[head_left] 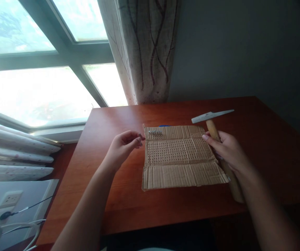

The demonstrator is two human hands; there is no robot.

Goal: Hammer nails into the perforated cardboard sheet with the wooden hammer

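My left hand [125, 145] pinches a small metal nail [140, 138] just off the left edge of a cardboard sheet [170, 176]. Rows of small holes cover the sheet's middle band, and a short row of nails [155, 132] stands in its upper left corner. On the other side, my right hand [227, 148] is wrapped round the wooden handle of a hammer [212, 129], whose narrow metal head points up and away from me. The thumb of that hand lies at the sheet's right edge; whether it presses on the cardboard I cannot tell.
A reddish-brown wooden table [129, 205] lies under the cardboard. Something blue [164, 126] peeks out behind the sheet. A window [35, 94] and a patterned curtain [150, 52] are beyond the table. At lower left, a wall socket [10, 199] has a plug and cables.
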